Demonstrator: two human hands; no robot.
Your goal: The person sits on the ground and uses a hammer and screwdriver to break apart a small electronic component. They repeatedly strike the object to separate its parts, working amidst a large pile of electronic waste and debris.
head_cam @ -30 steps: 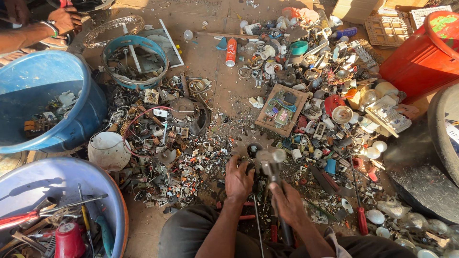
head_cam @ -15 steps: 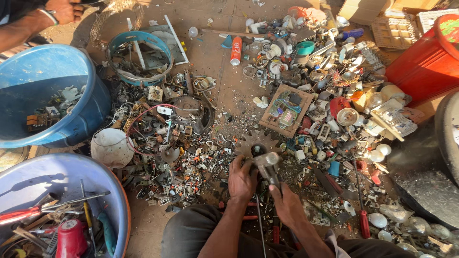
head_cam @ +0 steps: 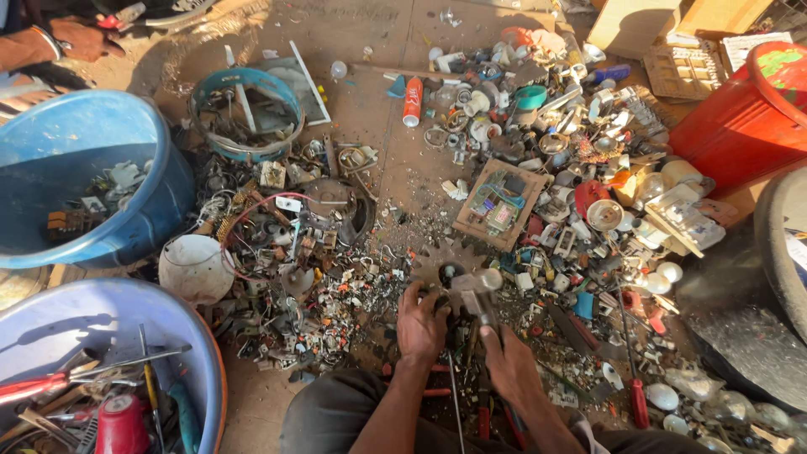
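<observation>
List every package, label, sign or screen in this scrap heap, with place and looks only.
Spray can: lying on the ground at upper centre, orange cylinder with a white label band.
Red bin: upper right, green and white sticker near its rim.
Printed card: top right corner behind the bin, white sheet with dark print.
No screens or signs show.

orange spray can [head_cam: 412, 102] | lying top centre | brown cardboard box [head_cam: 632, 23] | top right
</observation>
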